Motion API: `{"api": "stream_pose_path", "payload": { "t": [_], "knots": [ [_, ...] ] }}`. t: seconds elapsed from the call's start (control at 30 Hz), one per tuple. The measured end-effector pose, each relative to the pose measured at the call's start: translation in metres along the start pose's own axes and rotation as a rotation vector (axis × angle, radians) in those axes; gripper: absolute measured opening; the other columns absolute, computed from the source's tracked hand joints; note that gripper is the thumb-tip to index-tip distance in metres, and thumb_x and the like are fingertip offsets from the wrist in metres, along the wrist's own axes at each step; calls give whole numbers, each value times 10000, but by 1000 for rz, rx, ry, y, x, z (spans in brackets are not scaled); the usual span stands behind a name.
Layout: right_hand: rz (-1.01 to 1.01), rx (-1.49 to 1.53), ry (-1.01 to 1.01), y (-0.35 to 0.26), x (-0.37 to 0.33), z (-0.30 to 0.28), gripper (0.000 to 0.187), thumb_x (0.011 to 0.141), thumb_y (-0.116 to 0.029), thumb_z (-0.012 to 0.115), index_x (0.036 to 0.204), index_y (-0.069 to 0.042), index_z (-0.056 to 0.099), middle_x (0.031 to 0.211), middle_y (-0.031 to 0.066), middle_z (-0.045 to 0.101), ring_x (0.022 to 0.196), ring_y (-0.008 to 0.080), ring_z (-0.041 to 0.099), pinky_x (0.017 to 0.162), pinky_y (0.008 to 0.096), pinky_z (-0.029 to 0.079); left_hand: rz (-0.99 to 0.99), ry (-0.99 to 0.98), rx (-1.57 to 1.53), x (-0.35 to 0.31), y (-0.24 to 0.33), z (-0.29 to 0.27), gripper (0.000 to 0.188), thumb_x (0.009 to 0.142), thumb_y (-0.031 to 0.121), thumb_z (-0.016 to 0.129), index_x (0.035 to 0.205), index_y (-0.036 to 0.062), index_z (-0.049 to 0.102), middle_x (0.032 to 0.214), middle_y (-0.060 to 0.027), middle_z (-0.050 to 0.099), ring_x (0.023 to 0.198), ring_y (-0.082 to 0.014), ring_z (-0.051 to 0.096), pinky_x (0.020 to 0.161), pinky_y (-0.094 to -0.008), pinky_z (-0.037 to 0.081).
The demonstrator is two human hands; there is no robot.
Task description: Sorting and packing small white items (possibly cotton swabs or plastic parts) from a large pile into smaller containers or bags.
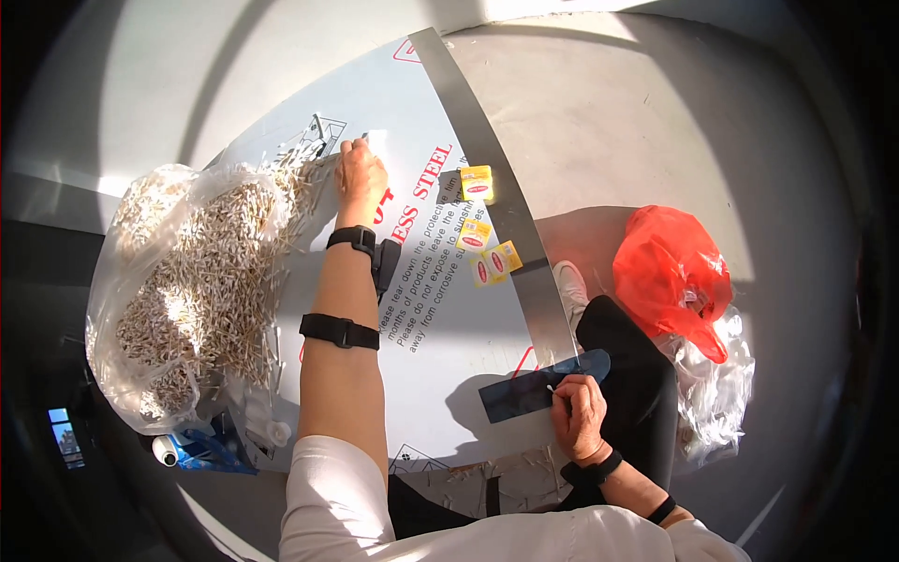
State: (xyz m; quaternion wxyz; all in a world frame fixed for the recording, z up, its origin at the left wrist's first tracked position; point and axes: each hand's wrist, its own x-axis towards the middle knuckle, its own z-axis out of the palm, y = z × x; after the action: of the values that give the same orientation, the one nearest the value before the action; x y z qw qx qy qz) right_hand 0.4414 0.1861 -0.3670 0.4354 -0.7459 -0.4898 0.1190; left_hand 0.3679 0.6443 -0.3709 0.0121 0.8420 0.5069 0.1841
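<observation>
My left hand reaches to the far part of the metal-sheet table, its fingers closed together. Against its fingertips shows a small whitish piece, perhaps thin plastic; its kind is unclear. To the left, a big clear plastic bag lies open, full of cotton swabs that spill toward that hand. Near the front right corner my right hand is closed in a pinch. A tiny white tip sticks out of it, like a swab's end. Just beyond lies a dark blue flat strip.
Several yellow packets, one of them a yellow packet, lie along the table's right side. A red plastic bag and clear plastic bags are on the right by my leg. A blue package sits at the front left.
</observation>
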Motion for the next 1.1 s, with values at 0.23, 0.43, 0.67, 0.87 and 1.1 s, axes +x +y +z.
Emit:
{"api": "stream_pose_path", "payload": {
  "t": [0.23, 0.43, 0.67, 0.87, 1.1],
  "knots": [
    [160, 160, 43, 2, 25, 2, 187, 717, 98, 591, 852, -10, 521, 829, 136, 581, 700, 266, 578, 631, 321, 475, 383, -143, -364, 22, 36, 13, 183, 773, -36, 544, 898, 78, 614, 946, -92, 599, 934, -316, 595, 804, -411, 497],
    [144, 179, 32, 0, 27, 1, 162, 741, 80, 592, 855, -14, 525, 799, 128, 576, 695, 275, 582, 629, 320, 477, 494, -70, -365, -64, 51, -7, 134, 789, -26, 533, 824, 91, 587, 867, -69, 585, 873, -309, 596, 741, -406, 500],
    [269, 325, -150, -27, 85, 7, 68, 804, 11, 597, 858, 2, 557, 778, 149, 598, 695, 286, 606, 629, 331, 483, 389, -62, -374, -181, 43, -54, 106, 754, -15, 557, 800, 76, 585, 871, -48, 589, 876, -264, 588, 731, -381, 505],
    [11, 192, -368, -55, 109, 53, 56, 789, -23, 568, 840, -6, 584, 824, 165, 632, 798, 364, 614, 698, 406, 494, 370, -156, -445, -320, 49, -97, 129, 711, -19, 586, 813, 60, 572, 857, -40, 567, 800, -256, 567, 695, -360, 483],
    [-175, -51, -523, -77, 137, 134, 88, 793, -82, 526, 785, -20, 588, 833, 189, 615, 828, 391, 587, 719, 458, 473, 35, 59, -487, -359, -25, -126, 132, 710, -52, 555, 805, 40, 554, 869, -97, 553, 847, -303, 563, 718, -386, 484]
  ]
}}
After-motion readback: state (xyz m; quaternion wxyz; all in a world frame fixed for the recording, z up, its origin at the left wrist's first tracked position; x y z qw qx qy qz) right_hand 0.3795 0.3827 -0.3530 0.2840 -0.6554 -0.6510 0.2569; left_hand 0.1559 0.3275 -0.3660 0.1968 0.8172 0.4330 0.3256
